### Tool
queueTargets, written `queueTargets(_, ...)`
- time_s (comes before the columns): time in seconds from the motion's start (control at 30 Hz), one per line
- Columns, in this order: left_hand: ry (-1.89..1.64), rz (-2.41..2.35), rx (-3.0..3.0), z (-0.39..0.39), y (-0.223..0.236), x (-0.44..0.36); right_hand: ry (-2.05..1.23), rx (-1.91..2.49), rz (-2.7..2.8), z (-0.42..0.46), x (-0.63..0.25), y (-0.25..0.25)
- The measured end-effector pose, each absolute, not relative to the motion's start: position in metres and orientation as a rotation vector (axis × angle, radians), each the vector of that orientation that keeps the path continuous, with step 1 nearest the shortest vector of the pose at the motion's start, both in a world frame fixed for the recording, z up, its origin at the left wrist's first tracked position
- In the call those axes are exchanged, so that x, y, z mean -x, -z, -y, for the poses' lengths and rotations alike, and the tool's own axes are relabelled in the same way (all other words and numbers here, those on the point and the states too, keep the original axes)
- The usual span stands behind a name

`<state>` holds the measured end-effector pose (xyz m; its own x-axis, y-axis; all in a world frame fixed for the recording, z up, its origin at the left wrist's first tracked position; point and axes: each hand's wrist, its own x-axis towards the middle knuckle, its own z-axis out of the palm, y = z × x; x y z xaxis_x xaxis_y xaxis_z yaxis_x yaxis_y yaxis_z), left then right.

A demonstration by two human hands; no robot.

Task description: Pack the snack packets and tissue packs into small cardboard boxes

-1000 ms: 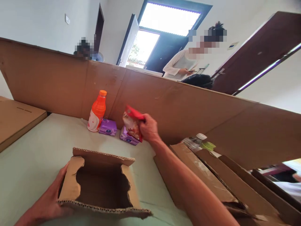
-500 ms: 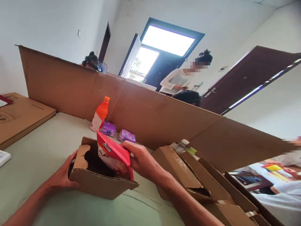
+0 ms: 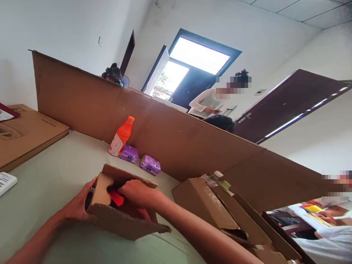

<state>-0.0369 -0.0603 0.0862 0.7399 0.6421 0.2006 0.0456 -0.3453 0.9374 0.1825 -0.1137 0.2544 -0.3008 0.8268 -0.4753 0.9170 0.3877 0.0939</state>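
On the pale green tabletop an open cardboard box (image 3: 123,222) stands tilted towards me, its flaps up. My left hand (image 3: 81,205) is closed around its left end, thumb at the near side and fingers behind. My right hand (image 3: 134,192) reaches down inside, fingers curled on a red food packet (image 3: 117,199). Only red parts of the packet show; the rest is hidden by the box wall and my hand. My right fingertips are mostly out of sight.
An orange drink bottle (image 3: 122,135) and two purple tissue packs (image 3: 150,165) stand by the cardboard partition (image 3: 178,139). More cardboard boxes (image 3: 203,205) lie at right, a flat carton (image 3: 33,135) and a white device (image 3: 7,183) at left. Several people are beyond the partition.
My right hand has pushed the red packet down into the box; before, it stuck up above the rim. My left hand keeps its hold on the box. The view has shifted slightly.
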Motion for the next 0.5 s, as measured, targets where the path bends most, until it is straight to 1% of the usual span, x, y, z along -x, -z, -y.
queueTargets(0.1,-0.660,-0.531,-1.828,0.063,-0.089,0.036,0.307,-1.487,-2.204,0.112,-0.166,-0.229)
queueTargets(0.17,-0.652,-0.532,-1.836,0.064,-0.092,0.036,0.341,-1.482,-2.225,0.111,-0.162,-0.224)
queueTargets(0.27,-0.645,-0.516,-1.822,0.063,-0.093,0.036,0.474,-1.493,-2.360,0.113,-0.174,-0.238)
queueTargets(0.33,-0.656,-0.495,-1.829,0.060,-0.090,0.035,0.547,-1.587,-2.500,0.124,-0.191,-0.255)
queueTargets(0.43,-0.689,-0.502,-1.920,0.055,-0.084,0.036,0.500,-1.911,-2.677,0.158,-0.224,-0.278)
queueTargets(0.5,-0.745,-0.596,-2.062,0.055,-0.081,0.039,0.447,-2.123,-2.719,0.189,-0.245,-0.284)
